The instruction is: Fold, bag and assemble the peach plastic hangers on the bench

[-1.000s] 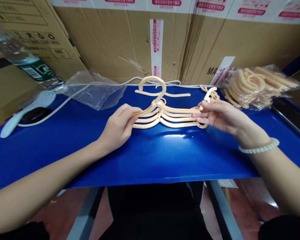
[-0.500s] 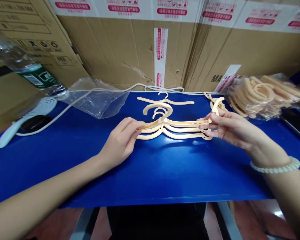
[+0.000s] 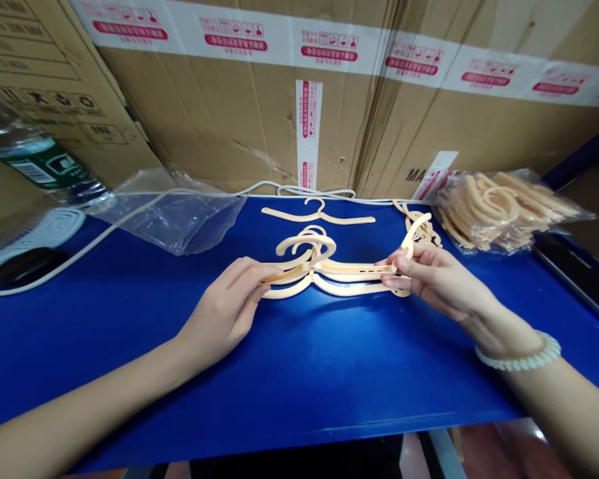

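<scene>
My left hand is closed in a pinch on the left arm of a beige plastic clothes hanger, held with its hook curving up. My right hand is at the hanger's right end, thumb and fingers closed on a short curved beige hanger piece that points up and to the right. Whether that piece is joined to the hanger is hidden by the fingers. More beige hangers lie directly beneath and behind the held one. Farther back, a separate hanger lies flat on the blue table.
Loose beige pieces lie behind my right hand. A clear bag of hanger parts and a phone are at right. Plastic film, a water bottle, a hairbrush and a white cable are at left. Cardboard boxes stand behind.
The camera view has shifted, so everything appears lower and farther left. Both hands keep their grips, and the short piece in my right hand leans a little differently.
</scene>
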{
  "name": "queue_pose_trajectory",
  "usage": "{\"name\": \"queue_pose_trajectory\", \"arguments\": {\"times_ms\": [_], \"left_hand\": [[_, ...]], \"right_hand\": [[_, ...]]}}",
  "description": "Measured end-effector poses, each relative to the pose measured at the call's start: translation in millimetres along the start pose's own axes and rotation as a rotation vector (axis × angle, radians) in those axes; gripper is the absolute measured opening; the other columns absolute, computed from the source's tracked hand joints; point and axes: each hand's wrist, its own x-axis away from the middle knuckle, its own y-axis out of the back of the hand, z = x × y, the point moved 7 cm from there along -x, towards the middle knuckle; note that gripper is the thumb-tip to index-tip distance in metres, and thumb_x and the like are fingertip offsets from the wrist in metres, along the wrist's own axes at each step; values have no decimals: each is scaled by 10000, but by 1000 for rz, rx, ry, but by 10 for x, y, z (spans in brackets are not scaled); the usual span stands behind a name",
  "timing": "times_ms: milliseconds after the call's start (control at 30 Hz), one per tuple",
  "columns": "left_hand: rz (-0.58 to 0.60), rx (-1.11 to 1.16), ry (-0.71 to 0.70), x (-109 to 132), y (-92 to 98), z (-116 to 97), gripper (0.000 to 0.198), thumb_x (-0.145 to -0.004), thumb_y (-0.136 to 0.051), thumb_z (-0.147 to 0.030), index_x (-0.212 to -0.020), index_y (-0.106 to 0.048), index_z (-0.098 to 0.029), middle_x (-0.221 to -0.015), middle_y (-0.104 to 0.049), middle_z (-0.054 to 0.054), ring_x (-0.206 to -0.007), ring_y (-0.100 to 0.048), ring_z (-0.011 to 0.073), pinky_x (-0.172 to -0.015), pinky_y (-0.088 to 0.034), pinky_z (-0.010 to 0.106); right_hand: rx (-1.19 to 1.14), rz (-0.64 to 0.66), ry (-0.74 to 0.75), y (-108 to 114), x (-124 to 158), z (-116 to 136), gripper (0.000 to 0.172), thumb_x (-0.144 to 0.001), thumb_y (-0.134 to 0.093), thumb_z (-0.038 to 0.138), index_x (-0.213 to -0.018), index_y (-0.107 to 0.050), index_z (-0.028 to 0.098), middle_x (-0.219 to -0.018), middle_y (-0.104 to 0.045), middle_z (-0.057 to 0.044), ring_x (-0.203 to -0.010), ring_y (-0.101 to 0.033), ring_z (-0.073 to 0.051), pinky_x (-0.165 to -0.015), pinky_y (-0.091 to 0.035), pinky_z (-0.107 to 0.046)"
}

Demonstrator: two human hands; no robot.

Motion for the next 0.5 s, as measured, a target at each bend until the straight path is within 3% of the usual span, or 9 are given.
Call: {"name": "queue_pose_trajectory", "arguments": {"times_ms": [133, 400, 500], "left_hand": [[-1, 3, -18, -9, 0, -26, 290, -1015, -445, -42, -1219, -575, -201, -1128, -652, 74, -1024, -624, 185, -886, -520, 318], [13, -9, 19, 1, -9, 39, 282, -1022, -435, -85, -1207, -605, -211, -1082, -654, 72, -982, -629, 199, -837, -539, 321], [11, -6, 29, 6, -14, 56, 289, -1020, -435, -78, -1207, -607, -215, -1089, -662, 67, -997, -635, 197, -851, -538, 316]], "right_hand": [[-17, -31, 30, -2, -10, -28, 388, -599, -991, 391, -750, -707, 173, -881, -781, -58, -673, -716, -123, -728, -644, -234], [-34, 9, 23, 78, -18, 22, 253, -746, -903, 358, -788, -737, 172, -962, -787, -108, -864, -757, -203, -888, -641, -314], [-37, 10, 35, 66, -1, 38, 283, -723, -922, 359, -776, -710, 179, -926, -785, -92, -811, -750, -185, -867, -640, -317]]}}
